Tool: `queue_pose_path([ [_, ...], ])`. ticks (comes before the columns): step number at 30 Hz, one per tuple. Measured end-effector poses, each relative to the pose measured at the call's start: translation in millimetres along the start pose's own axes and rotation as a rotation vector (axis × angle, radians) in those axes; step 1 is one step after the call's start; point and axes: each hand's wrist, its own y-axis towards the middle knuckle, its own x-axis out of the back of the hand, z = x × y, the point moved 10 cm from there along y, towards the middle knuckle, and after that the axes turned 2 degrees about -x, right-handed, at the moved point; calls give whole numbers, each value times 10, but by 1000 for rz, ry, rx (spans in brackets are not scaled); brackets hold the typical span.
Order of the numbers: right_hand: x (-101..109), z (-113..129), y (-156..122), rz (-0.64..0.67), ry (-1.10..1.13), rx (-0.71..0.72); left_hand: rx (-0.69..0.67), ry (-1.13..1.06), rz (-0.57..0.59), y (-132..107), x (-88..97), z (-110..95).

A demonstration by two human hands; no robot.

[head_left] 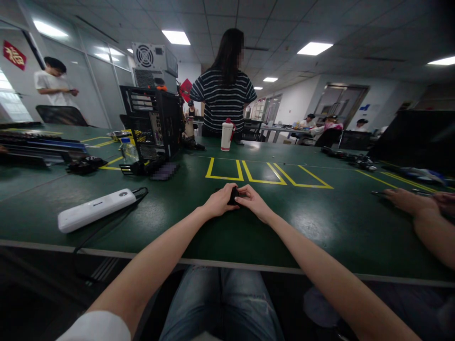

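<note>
A small black object (233, 195) is held between my two hands, just above or on the green table (199, 227); its kind is too small and too covered to make out. My left hand (221, 201) has its fingers and thumb closed on the object's left side. From the right, my right hand (253, 201) pinches the same object with thumb and fingers. Fingers hide most of its surface. Beyond the hands, yellow tape outlines (225, 178) mark the tabletop.
At the left lies a white power bank (95, 210) with a black cable. An open black computer case (152, 123) and a white cup (226, 136) stand farther back. Another person's hand (408, 201) works at the right. A person in a striped shirt (223, 97) stands behind the table.
</note>
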Motion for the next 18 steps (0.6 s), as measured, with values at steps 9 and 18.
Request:
queue_pose_path([
  [9, 46, -192, 44, -50, 36, -105, -27, 34, -8, -7, -2, -19],
  [18, -2, -65, 20, 19, 60, -24, -15, 186, -33, 5, 45, -30],
])
